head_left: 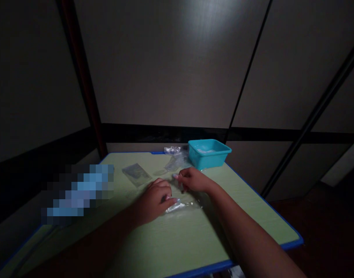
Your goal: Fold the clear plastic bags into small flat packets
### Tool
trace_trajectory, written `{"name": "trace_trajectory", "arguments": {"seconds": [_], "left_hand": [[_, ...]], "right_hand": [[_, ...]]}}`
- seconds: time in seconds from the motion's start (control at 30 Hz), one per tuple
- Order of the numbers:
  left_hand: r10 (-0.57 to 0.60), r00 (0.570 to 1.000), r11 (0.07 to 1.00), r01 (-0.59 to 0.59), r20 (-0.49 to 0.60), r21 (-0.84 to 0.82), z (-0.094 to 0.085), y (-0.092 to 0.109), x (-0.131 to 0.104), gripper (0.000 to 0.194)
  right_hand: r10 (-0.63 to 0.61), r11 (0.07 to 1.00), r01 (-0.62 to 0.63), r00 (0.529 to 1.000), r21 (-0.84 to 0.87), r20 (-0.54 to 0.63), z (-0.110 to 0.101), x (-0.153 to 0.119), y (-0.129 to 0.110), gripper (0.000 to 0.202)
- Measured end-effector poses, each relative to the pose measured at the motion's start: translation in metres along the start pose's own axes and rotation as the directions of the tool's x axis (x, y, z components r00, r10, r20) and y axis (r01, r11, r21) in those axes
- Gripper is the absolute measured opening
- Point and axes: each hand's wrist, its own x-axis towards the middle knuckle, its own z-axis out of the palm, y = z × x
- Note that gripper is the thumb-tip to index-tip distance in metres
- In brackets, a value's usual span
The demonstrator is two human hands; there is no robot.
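Note:
A clear, shiny plastic bag (181,207) lies on the table under my two hands. My left hand (153,199) is closed, its fingers curled and its thumb at the left end of the bag. Just above and right of it, my right hand (194,179) is closed in a pinch, thumb and forefinger together. A bit of red shows under the right fingers, too dark and small to name. Beyond my left hand lies a flat, see-through plastic sleeve (136,175).
The light green table (177,247) has a blue edge. A turquoise plastic basin (213,159) stands at its back right corner with something pale inside. More clear plastic bags (177,161) lie beside it. A blurred-out bluish object (81,193) is at the left. Panelled doors (165,77) rise behind.

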Motion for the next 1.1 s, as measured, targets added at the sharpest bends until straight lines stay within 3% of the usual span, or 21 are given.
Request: {"name": "trace_trajectory", "arguments": {"seconds": [0.13, 0.37, 0.63, 0.93, 1.0, 1.1], "left_hand": [[-0.065, 0.997, 0.997, 0.066, -0.039, 0.027, -0.001, -0.002, 0.001, 0.021], [-0.127, 0.989, 0.99, 0.131, -0.071, 0.052, -0.002, -0.003, 0.001, 0.017], [-0.148, 0.982, 0.984, 0.158, -0.115, 0.081, -0.004, -0.005, 0.001, 0.021], [-0.229, 0.96, 0.96, 0.25, -0.164, 0.124, -0.004, -0.01, 0.001, 0.021], [-0.243, 0.955, 0.957, 0.265, -0.171, 0.121, -0.005, -0.01, 0.001, 0.019], [-0.246, 0.955, 0.958, 0.266, -0.168, 0.109, -0.005, -0.011, 0.001, 0.018]], "right_hand": [[-0.115, 0.986, 0.084, 0.969, 0.145, 0.217, -0.003, -0.005, -0.006, 0.049], [-0.066, 0.997, 0.073, 0.931, -0.004, 0.359, -0.005, -0.007, -0.006, 0.035], [-0.021, 0.99, 0.073, 0.922, -0.122, 0.387, -0.01, -0.013, -0.014, 0.03], [0.134, 0.933, 0.017, 0.911, -0.36, 0.39, -0.012, -0.015, -0.016, 0.024], [0.09, 0.941, 0.034, 0.935, -0.337, 0.344, -0.012, -0.014, -0.015, 0.027], [-0.048, 0.974, 0.078, 0.989, -0.215, 0.141, -0.012, -0.013, -0.014, 0.029]]}}
